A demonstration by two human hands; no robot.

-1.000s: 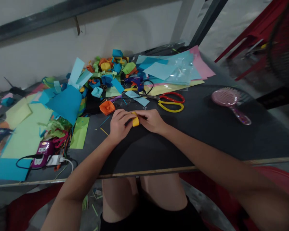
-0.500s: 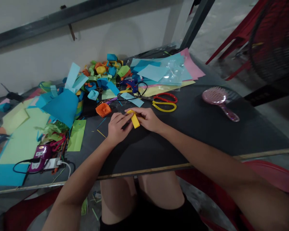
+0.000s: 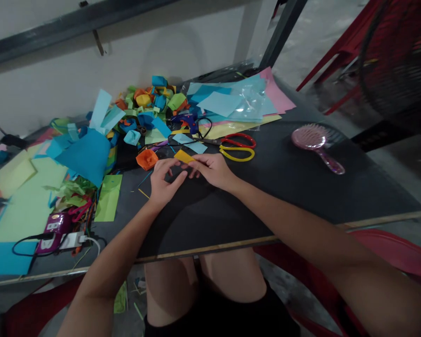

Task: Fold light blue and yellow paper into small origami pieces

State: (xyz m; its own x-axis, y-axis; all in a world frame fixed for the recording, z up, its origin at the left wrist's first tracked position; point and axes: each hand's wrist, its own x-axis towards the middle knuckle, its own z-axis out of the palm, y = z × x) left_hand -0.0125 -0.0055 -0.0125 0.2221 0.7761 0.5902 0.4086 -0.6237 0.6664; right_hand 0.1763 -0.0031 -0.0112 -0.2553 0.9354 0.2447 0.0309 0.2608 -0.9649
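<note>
A small folded strip of yellow paper is pinched between the thumb and fingers of my right hand, just above the dark table. My left hand is beside it, thumb spread away from the fingers. Its fingertips come close to the strip's left end; whether they touch it I cannot tell. Behind my left hand sits an orange folded paper piece. Scissors with one red and one yellow handle lie beyond my right hand.
Colourful folded paper pieces are heaped against the wall. Paper sheets under clear plastic lie at the back, near a blue glue gun. A pink hairbrush lies right; a purple plug adapter with cables lies left.
The yellow strip has turned from pointing toward me to lying more sideways. My left thumb and fingers have come apart from it, while my right hand keeps hold.
</note>
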